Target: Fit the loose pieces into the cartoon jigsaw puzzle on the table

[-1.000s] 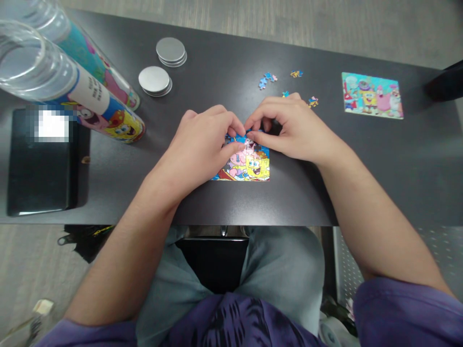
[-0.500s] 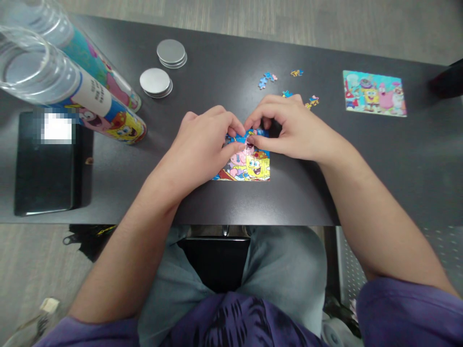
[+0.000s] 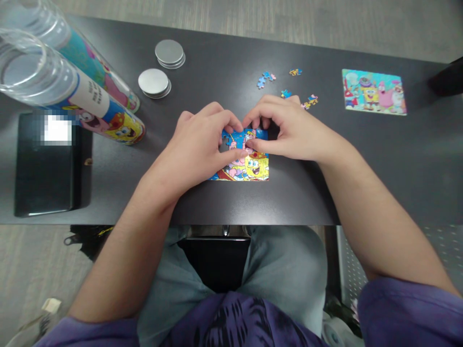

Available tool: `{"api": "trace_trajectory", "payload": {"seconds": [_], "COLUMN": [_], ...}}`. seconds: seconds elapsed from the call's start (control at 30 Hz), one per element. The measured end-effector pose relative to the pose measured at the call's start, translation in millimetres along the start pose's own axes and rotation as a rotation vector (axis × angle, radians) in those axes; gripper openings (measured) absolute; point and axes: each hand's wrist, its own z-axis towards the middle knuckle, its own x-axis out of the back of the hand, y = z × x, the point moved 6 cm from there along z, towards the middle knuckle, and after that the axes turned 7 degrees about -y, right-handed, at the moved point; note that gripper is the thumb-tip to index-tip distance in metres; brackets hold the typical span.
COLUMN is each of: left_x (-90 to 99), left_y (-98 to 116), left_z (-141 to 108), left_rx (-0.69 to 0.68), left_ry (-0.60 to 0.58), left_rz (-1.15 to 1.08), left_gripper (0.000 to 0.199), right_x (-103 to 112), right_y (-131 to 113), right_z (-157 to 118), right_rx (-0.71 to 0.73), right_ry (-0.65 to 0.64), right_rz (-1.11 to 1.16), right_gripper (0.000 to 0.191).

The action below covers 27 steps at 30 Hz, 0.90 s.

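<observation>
A partly joined jigsaw puzzle [image 3: 255, 166] with bright cartoon figures lies flat on the dark table. My left hand [image 3: 204, 140] covers its left side, its thumb pressed on the picture and its fingers curled at the far edge. From the right, my right hand [image 3: 285, 126] holds the puzzle's upper part, thumb on the surface and index fingertip at the top edge near my left index finger. A gap shows in the puzzle beside my left hand. Beyond my right hand lie loose puzzle pieces [image 3: 265, 79], some partly behind its knuckles.
Two clear cylinders with cartoon prints, the nearer cylinder [image 3: 92, 103] in front, stand at the left by a black box-like object [image 3: 45, 173]. Silver discs [image 3: 153, 81] lie stacked behind. A cartoon picture card [image 3: 374, 92] lies right; a dark object [image 3: 446, 79] stands at the far right edge.
My left thumb has moved slightly right across the puzzle, and more of its upper left part with a gap now shows. My right hand stays nearly in place.
</observation>
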Motion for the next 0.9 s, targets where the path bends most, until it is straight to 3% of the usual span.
{"api": "trace_trajectory", "payload": {"seconds": [0.2,0.53,0.9], "left_x": [0.2,-1.8,-1.3], "left_y": [1.8,4.3,7.7], "left_z": [-0.9,0.8,-1.2], "left_rx": [-0.007,-0.005,-0.022], "left_ry": [0.007,0.022,0.034], "left_rz": [-0.014,0.0,-0.025], "left_gripper": [0.017,0.012,0.017], "right_x": [1.2,-0.7,-0.2], "right_y": [-2.2,0.4,2.9], "right_z": [0.1,1.1,1.5], "right_rx": [-0.017,0.036,0.049], "right_ry": [-0.013,0.023,0.017], "right_rz": [-0.007,0.013,0.001], "right_gripper": [0.029,0.034,0.028]}}
